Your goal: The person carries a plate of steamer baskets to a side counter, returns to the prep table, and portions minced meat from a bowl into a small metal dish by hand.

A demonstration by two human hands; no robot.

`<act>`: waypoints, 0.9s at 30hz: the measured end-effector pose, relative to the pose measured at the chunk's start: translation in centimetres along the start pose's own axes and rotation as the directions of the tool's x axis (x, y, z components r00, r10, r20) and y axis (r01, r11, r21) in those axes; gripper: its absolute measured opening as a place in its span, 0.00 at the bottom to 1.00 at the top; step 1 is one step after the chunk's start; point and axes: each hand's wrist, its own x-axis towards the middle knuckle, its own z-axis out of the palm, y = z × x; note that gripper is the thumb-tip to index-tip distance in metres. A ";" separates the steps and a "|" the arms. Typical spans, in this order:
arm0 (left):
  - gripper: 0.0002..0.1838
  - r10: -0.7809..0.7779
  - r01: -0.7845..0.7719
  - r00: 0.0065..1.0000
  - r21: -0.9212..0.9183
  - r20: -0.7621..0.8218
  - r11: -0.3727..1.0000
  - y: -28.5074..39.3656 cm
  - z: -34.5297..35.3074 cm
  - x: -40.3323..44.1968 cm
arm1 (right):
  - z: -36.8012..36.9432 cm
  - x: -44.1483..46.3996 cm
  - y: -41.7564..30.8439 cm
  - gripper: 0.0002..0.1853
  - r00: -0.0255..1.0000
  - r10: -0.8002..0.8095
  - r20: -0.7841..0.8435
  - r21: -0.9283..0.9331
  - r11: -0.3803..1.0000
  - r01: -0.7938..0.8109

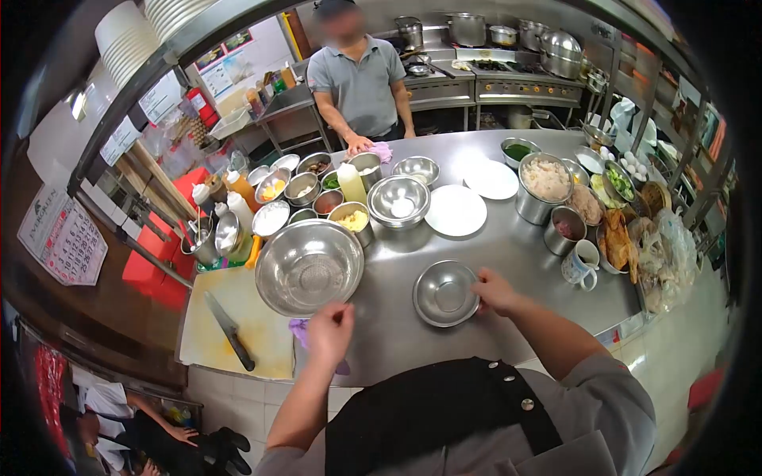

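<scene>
I have the right hand (494, 292) pinched on the right rim of a small steel bowl (447, 293), at the near middle of the steel counter (385, 337). My left hand (330, 332) is curled just beside the near rim of a large steel bowl (309, 266); I cannot tell whether it holds anything or touches that rim. To the left, a knife (229, 330) lies on a cutting board (208, 349). Beyond the small bowl is a white plate (456, 211). On the far side stands a person in a grey shirt (361, 83), one hand beside a purple cloth (382, 151).
</scene>
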 end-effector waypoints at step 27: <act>0.12 -0.253 0.221 0.928 -0.143 -0.273 0.965 -10.1 -8.4 -0.4 | 22.1 4.6 -16.2 0.04 0.123 -0.606 0.786 -0.372 -0.304 0.877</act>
